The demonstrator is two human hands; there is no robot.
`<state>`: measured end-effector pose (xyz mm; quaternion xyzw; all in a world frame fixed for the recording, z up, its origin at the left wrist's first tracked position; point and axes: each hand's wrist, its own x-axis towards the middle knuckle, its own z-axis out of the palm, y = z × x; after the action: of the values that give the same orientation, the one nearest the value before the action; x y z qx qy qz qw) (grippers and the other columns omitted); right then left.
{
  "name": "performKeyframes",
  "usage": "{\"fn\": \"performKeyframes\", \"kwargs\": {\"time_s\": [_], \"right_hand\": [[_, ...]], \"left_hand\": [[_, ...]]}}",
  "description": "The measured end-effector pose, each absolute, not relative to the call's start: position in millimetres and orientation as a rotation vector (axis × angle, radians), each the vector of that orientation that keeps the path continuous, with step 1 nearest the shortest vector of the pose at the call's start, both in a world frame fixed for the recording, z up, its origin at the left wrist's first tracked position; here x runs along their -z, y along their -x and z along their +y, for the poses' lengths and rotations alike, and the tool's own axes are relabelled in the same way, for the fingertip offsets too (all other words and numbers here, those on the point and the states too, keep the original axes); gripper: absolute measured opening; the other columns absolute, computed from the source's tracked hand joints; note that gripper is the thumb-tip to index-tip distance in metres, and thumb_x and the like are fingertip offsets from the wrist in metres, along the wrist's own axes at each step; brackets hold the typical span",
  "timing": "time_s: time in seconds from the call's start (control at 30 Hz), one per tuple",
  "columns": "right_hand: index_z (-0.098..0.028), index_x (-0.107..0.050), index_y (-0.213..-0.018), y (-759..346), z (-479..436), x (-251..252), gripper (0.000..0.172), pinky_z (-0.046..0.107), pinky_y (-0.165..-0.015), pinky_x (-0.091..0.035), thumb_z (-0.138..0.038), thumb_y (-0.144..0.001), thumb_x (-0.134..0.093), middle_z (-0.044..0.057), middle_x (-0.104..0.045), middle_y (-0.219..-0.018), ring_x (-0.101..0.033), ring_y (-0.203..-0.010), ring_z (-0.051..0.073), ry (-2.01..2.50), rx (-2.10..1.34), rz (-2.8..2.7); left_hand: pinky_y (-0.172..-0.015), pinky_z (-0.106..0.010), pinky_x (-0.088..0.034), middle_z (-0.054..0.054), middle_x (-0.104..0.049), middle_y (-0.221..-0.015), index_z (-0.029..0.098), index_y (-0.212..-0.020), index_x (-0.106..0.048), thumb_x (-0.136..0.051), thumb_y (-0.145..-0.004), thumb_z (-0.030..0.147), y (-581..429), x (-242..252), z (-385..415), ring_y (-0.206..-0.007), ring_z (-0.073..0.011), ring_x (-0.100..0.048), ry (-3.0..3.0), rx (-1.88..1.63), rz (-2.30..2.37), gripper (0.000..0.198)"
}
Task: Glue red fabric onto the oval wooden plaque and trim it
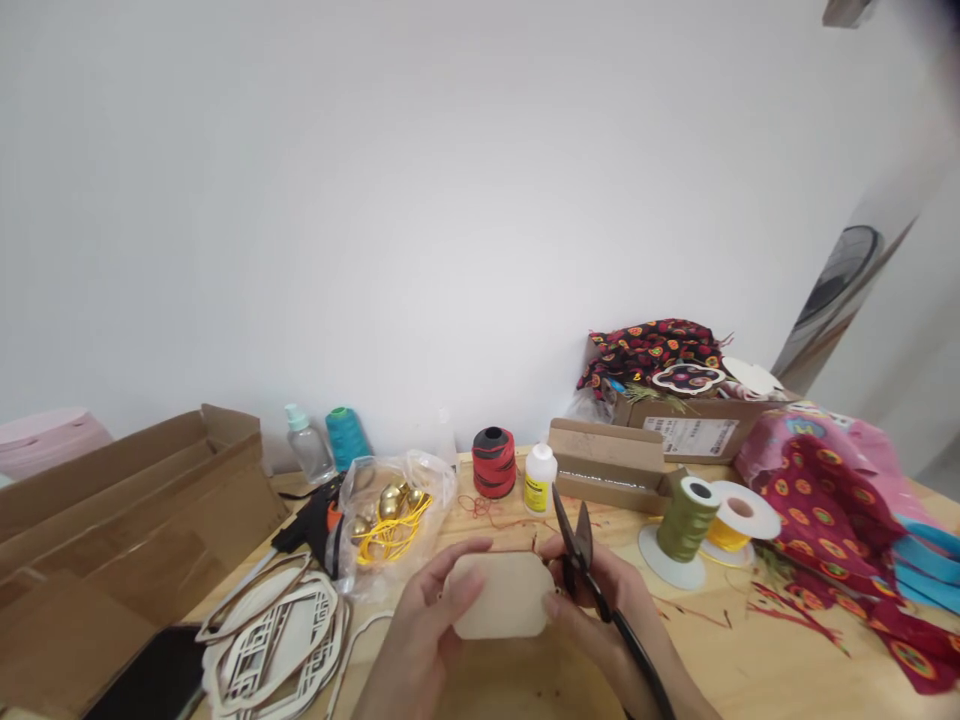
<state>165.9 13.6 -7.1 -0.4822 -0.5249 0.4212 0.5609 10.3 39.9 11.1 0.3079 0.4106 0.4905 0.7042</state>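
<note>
both hands' grip pinching pale wooden piece, right hand clutching scissors, thread spools beside

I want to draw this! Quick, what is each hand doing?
Left hand: fingers closed on the left edge of the pale wooden piece.
Right hand: holding black scissors, blades up, fingers also touching the piece's right edge.

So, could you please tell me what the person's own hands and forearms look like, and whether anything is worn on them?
Both are bare. The left hand and the right hand show no gloves, rings or bracelets that I can make out, and no sleeve reaches the wrists or the visible parts of the forearms. The nails look short and unpainted. The forearms run off the bottom edge, so anything worn higher up stays hidden.
</note>
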Motion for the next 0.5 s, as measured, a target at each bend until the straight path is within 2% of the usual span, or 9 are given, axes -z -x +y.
{"fn": "performKeyframes", "kwargs": {"time_s": [0.1,0.17,0.27,0.37,0.5], "right_hand": [[-0.018,-0.056,-0.086,-164.1,14.0,6.3,0.024,0.022,-0.05,-0.035,-0.024,-0.063,-0.063,-0.004,-0.048,-0.061,-0.043,-0.054,0.011,1.103,-1.054,-1.211],[-0.017,-0.056,-0.086,-162.9,13.7,5.4,0.025,0.022,-0.05,-0.034,-0.027,-0.064,-0.064,-0.004,-0.047,-0.061,-0.041,-0.054,0.011,1.055,-1.083,-1.225],[-0.017,-0.054,-0.091,-164.5,12.6,2.7,0.027,0.023,-0.05,-0.035,-0.037,-0.073,-0.059,-0.002,-0.047,-0.062,-0.042,-0.055,0.012,0.997,-1.077,-1.251],[-0.016,-0.054,-0.096,-168.0,12.2,1.2,0.033,0.024,-0.05,-0.036,-0.044,-0.078,-0.052,0.0,-0.049,-0.065,-0.045,-0.057,0.013,0.985,-1.039,-1.316],[-0.017,-0.059,-0.093,-169.2,14.8,5.7,0.032,0.024,-0.051,-0.039,-0.043,-0.075,-0.056,0.001,-0.054,-0.064,-0.049,-0.056,0.015,1.109,-0.819,-1.559]], "left_hand": [[-0.06,-0.028,-0.05,-0.008,-0.072,-0.078,0.014,-0.081,-0.068,-0.08,-0.044,0.019,-6.9,-10.1,42.5,-0.069,-0.023,-0.065,-0.876,-1.091,1.072,0.039],[-0.059,-0.029,-0.05,-0.008,-0.072,-0.07,0.011,-0.078,-0.068,-0.08,-0.044,0.017,-8.3,-7.1,42.0,-0.063,-0.0231,-0.065,-0.881,-1.05,1.046,0.036],[-0.058,-0.029,-0.052,-0.009,-0.072,-0.071,0.009,-0.083,-0.066,-0.076,-0.054,0.017,-11.5,-5.2,40.0,-0.065,-0.0229,-0.066,-0.705,-0.999,0.902,0.032],[-0.056,-0.023,-0.053,-0.009,-0.072,-0.075,0.009,-0.087,-0.064,-0.07,-0.063,0.009,-13.6,-8.3,39.1,-0.065,-0.0195,-0.067,-0.51,-1.048,0.863,0.025],[-0.041,-0.017,-0.052,-0.009,-0.072,-0.061,0.007,-0.078,-0.063,-0.057,-0.072,-0.001,-13.9,-13.5,39.8,-0.049,-0.0153,-0.066,-0.259,-1.124,0.916,0.012]]}}
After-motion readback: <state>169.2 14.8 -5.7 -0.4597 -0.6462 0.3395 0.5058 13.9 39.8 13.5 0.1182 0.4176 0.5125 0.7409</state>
